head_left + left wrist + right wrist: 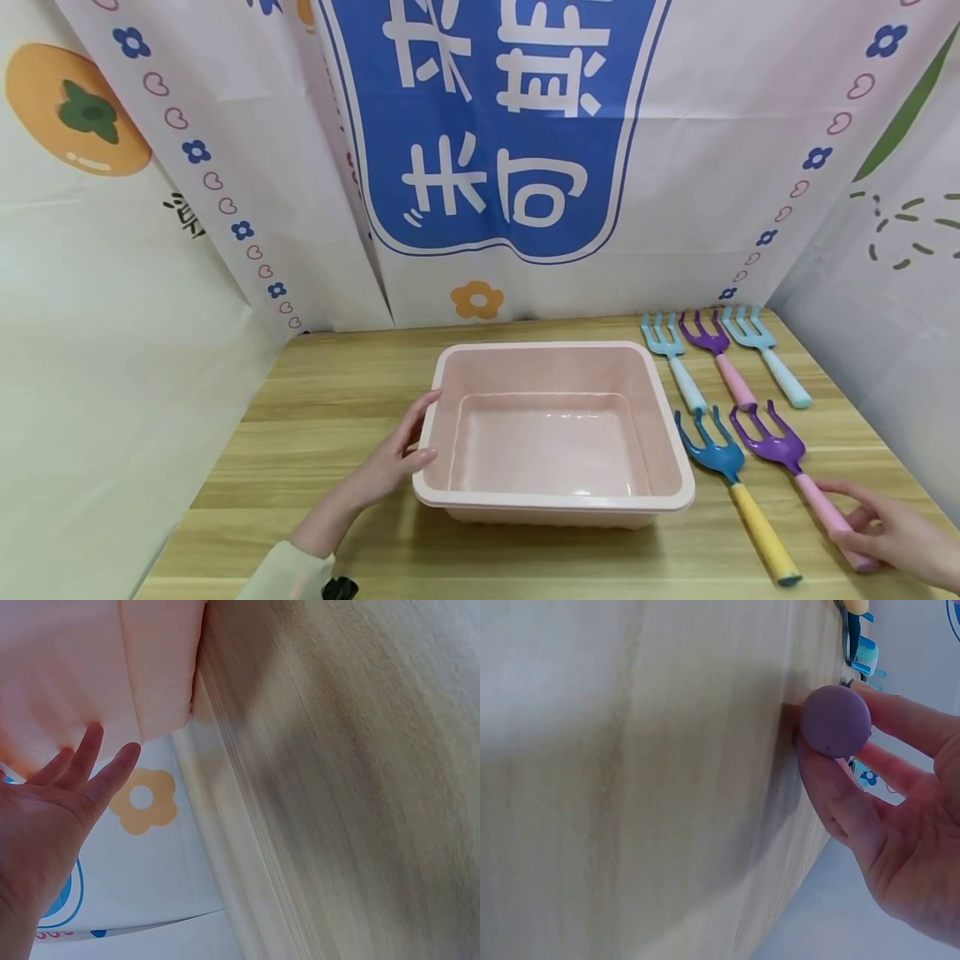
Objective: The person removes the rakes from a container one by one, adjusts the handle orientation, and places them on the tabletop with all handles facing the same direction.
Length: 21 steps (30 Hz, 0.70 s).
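A pale pink plastic basin stands on the wooden table with a bare inside. My left hand is at its left side, thumb and a finger at the rim; in the left wrist view its fairly straight, spread fingers reach the outer wall. At the right, my right hand holds the pink handle of a purple hand rake between thumb and fingers. The right wrist view shows the round handle end close over the table. Beside it lies a blue hand rake with a yellow handle.
Behind these two, a light blue rake, a purple rake with pink handle and another light blue rake lie in a row. Printed white cloth hangs along the table's back edge and both sides.
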Available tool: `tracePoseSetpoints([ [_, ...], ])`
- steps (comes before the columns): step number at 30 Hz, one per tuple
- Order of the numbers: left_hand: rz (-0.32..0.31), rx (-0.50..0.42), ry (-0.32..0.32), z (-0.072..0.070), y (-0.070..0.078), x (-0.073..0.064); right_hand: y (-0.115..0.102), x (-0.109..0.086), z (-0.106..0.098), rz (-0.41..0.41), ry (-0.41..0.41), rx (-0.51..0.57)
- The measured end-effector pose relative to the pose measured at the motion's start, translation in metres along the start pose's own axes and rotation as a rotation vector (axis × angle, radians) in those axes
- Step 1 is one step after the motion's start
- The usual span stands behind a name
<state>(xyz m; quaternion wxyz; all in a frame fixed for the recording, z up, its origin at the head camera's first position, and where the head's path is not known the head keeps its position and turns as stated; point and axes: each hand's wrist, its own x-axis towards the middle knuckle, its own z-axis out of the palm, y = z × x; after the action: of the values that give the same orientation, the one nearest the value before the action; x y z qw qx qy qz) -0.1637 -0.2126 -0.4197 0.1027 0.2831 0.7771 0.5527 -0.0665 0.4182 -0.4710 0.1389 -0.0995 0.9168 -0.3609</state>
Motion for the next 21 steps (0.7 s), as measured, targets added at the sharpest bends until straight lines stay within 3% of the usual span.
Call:
tracePoseSetpoints([
  [5, -0.004, 0.001, -0.003, 0.0, 0.0, -0.001, -0.001, -0.001, 0.002, -0.079, 0.011, -0.027],
  [9, -0.003, -0.001, -0.009, 0.001, 0.0, -0.002, 0.0, -0.002, 0.003, -0.066, 0.038, -0.057],
  [11, -0.001, -0.001, -0.008, 0.001, 0.0, -0.002, -0.001, -0.001, 0.003, -0.029, 0.048, -0.032],
  [18, -0.015, -0.005, 0.001, 0.002, 0.001, -0.002, -0.015, 0.008, -0.006, -0.022, 0.205, 0.081],
  [21, -0.01, -0.01, 0.003, 0.001, 0.001, -0.002, -0.025, 0.014, -0.012, -0.003, 0.191, 0.139],
])
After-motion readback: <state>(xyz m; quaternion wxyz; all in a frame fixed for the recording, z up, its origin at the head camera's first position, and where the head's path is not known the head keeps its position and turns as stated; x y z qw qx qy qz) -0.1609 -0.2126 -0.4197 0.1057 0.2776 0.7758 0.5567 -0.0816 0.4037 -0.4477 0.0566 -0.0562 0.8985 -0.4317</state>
